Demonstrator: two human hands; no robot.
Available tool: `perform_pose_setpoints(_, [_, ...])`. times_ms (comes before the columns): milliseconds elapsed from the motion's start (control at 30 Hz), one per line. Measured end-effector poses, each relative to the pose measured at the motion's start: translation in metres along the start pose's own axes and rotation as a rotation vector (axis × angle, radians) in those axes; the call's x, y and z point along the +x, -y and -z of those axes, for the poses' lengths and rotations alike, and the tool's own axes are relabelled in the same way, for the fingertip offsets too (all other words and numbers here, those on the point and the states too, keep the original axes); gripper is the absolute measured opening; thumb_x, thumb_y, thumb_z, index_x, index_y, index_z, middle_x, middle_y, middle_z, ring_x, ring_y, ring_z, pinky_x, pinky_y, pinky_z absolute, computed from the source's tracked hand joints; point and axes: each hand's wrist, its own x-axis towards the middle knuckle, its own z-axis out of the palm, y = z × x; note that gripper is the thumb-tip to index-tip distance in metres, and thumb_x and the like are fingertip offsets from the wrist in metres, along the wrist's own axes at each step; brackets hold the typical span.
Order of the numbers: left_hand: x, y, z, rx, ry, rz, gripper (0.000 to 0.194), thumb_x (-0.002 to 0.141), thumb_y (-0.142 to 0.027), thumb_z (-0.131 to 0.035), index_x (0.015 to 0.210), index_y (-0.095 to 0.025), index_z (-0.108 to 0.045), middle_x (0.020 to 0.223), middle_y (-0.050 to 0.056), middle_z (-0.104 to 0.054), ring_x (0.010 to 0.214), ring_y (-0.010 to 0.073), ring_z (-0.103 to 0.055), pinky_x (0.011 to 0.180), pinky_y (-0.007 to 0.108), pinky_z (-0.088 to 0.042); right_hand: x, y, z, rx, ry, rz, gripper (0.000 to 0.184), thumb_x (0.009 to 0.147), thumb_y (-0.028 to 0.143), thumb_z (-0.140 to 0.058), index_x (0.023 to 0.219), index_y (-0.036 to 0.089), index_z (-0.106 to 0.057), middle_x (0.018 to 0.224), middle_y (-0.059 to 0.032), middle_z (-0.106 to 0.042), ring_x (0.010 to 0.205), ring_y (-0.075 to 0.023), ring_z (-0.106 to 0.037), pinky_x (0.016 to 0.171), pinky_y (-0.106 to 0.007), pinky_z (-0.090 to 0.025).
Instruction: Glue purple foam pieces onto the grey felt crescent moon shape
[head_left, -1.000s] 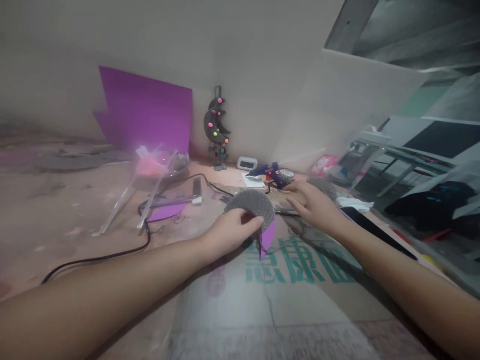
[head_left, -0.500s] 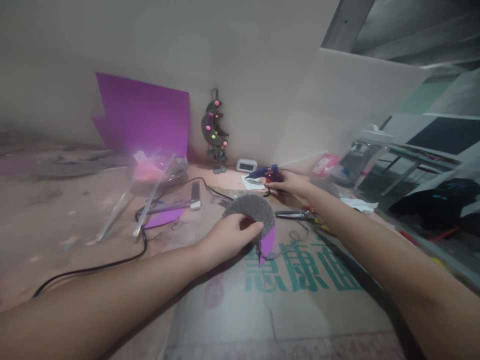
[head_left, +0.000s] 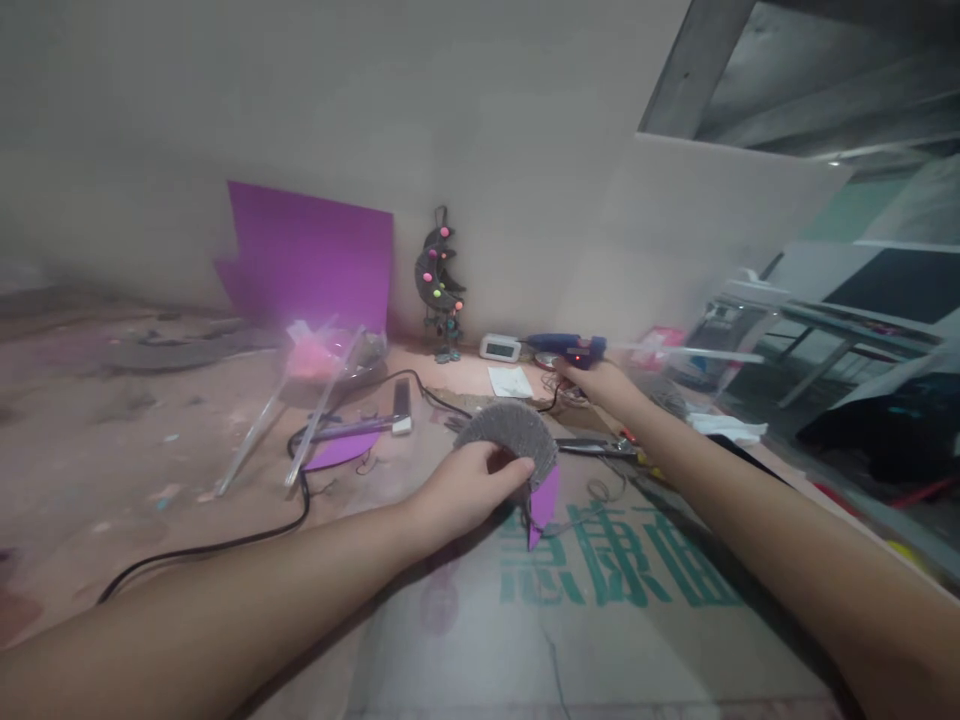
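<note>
My left hand [head_left: 471,490] is closed round a crescent [head_left: 510,425] wrapped in grey yarn, thumb on its inner edge. A bare purple tip [head_left: 543,505] sticks out from the crescent's lower end, with a loose strand of yarn beside it. Farther back, my right hand [head_left: 600,385] grips a blue hot glue gun [head_left: 574,348] with a small red light lit. The gun points left, held above the table near the wall, and a clear glue stick [head_left: 712,354] juts from its rear. A white paper [head_left: 510,381] lies below and left of the gun.
A finished moon ornament [head_left: 435,275] with coloured pompoms leans on the wall beside a small digital clock [head_left: 500,348]. Purple sheets [head_left: 319,260] stand at left. Pliers [head_left: 596,446], a utility knife [head_left: 352,430], clear glue sticks [head_left: 322,410] and a black cord [head_left: 210,545] lie about.
My right hand has lifted the glue gun off the white paper and moved it slightly right, its nozzle now more level. My left hand keeps its hold on the crescent.
</note>
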Motion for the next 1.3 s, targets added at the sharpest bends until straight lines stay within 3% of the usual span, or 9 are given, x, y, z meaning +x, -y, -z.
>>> perform_pose_setpoints(100, [0.0,-0.003,0.0,-0.036,-0.007,0.007,0.033,0.082,-0.046,-0.054,0.074,-0.015,-0.064,0.07,0.003,-0.066,0.064,0.0158,-0.057,0.059,0.025,-0.041,-0.023,0.007,0.012,0.165,-0.009,0.065,0.03,0.083,0.043,-0.059,0.091,0.015,-0.068,0.09,-0.0106,-0.074,0.08,-0.0223,-0.07,0.074,-0.031,-0.054])
perform_pose_setpoints(267, [0.002,-0.001,-0.002,-0.165,-0.067,0.025,0.037,0.083,-0.047,-0.052,0.065,-0.016,-0.056,0.057,-0.001,-0.054,0.053,0.0122,-0.049,0.053,0.024,-0.038,-0.071,0.011,0.033,0.375,-0.022,0.052,0.029,0.082,0.042,-0.063,0.099,0.02,-0.067,0.104,-0.009,-0.072,0.088,-0.0228,-0.069,0.076,-0.033,-0.055])
perform_pose_setpoints(400, [0.005,0.0,-0.001,-0.292,-0.124,0.042,0.035,0.084,-0.049,-0.051,0.069,-0.017,-0.054,0.056,-0.002,-0.053,0.051,0.0119,-0.049,0.052,0.024,-0.039,-0.112,0.004,0.036,0.327,0.02,0.169,0.024,0.086,0.044,-0.058,0.092,0.022,-0.067,0.089,-0.0045,-0.071,0.074,-0.0188,-0.067,0.072,-0.032,-0.056])
perform_pose_setpoints(567, [0.002,-0.004,0.003,-0.066,-0.2,-0.04,0.036,0.084,-0.047,-0.052,0.065,-0.017,-0.058,0.059,0.0,-0.058,0.057,0.0138,-0.052,0.057,0.025,-0.038,-0.147,0.002,0.024,0.211,0.143,0.324,0.022,0.086,0.046,-0.054,0.084,0.025,-0.06,0.076,-0.0019,-0.067,0.068,-0.0198,-0.065,0.065,-0.034,-0.056])
perform_pose_setpoints(667, [0.0,-0.006,0.006,-0.011,-0.218,-0.02,0.036,0.084,-0.048,-0.052,0.07,-0.016,-0.062,0.064,0.001,-0.063,0.059,0.0138,-0.053,0.058,0.025,-0.039,-0.152,0.006,0.019,0.226,0.184,0.365,0.024,0.085,0.049,-0.054,0.084,0.026,-0.055,0.077,-0.0014,-0.067,0.071,-0.0207,-0.066,0.064,-0.034,-0.056])
perform_pose_setpoints(767, [0.001,-0.005,0.007,0.002,-0.23,-0.016,0.036,0.084,-0.048,-0.052,0.073,-0.015,-0.063,0.069,0.001,-0.065,0.061,0.0137,-0.054,0.061,0.025,-0.039,-0.153,0.011,0.019,0.188,0.143,0.378,0.024,0.084,0.048,-0.056,0.087,0.025,-0.057,0.081,-0.0024,-0.069,0.075,-0.0219,-0.068,0.067,-0.035,-0.057])
perform_pose_setpoints(900, [0.004,-0.001,0.009,-0.014,-0.261,-0.035,0.039,0.083,-0.051,-0.052,0.078,-0.015,-0.064,0.077,0.004,-0.068,0.07,0.0163,-0.059,0.067,0.026,-0.042,-0.153,0.012,0.019,0.209,0.145,0.325,0.023,0.087,0.042,-0.057,0.096,0.022,-0.06,0.094,-0.0066,-0.072,0.086,-0.0233,-0.069,0.072,-0.036,-0.057])
perform_pose_setpoints(1100, [0.008,0.002,0.011,-0.049,-0.264,-0.04,0.044,0.082,-0.054,-0.052,0.084,-0.013,-0.065,0.084,0.007,-0.071,0.076,0.0188,-0.063,0.072,0.028,-0.045,-0.147,0.005,0.015,0.083,0.07,0.379,0.022,0.085,0.045,-0.057,0.079,0.024,-0.058,0.073,-0.0018,-0.065,0.066,-0.0198,-0.064,0.06,-0.035,-0.053])
perform_pose_setpoints(1300, [0.007,0.0,0.011,-0.042,-0.281,-0.047,0.044,0.082,-0.055,-0.053,0.084,-0.013,-0.067,0.083,0.007,-0.071,0.077,0.0193,-0.063,0.074,0.029,-0.045,-0.147,0.008,0.016,0.073,0.071,0.365,0.018,0.082,0.043,-0.061,0.088,0.026,-0.059,0.078,-0.0031,-0.065,0.07,-0.0233,-0.063,0.061,-0.036,-0.053])
